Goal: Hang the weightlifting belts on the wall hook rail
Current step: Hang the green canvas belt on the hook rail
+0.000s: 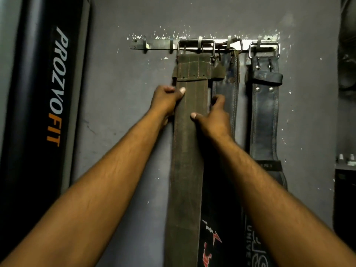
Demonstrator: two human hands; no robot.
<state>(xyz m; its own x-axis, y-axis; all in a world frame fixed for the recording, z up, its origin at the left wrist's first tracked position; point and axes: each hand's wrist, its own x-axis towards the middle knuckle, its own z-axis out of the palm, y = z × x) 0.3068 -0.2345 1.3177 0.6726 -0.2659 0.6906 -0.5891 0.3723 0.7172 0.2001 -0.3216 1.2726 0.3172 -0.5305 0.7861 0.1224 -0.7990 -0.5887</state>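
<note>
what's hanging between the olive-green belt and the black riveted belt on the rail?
A third belt, dark with pale stitching, hangs between the olive-green belt and the black riveted belt; the right hand partly covers it. Head view.

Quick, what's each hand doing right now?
Left hand: grips the olive belt, left edge.
Right hand: grips the same belt, right edge.

Olive-brown belt point(189, 132) with reddish stitching – 2 black belts point(264, 116) beside it, grey wall point(119, 105), orange-white lettering point(57, 85).
</note>
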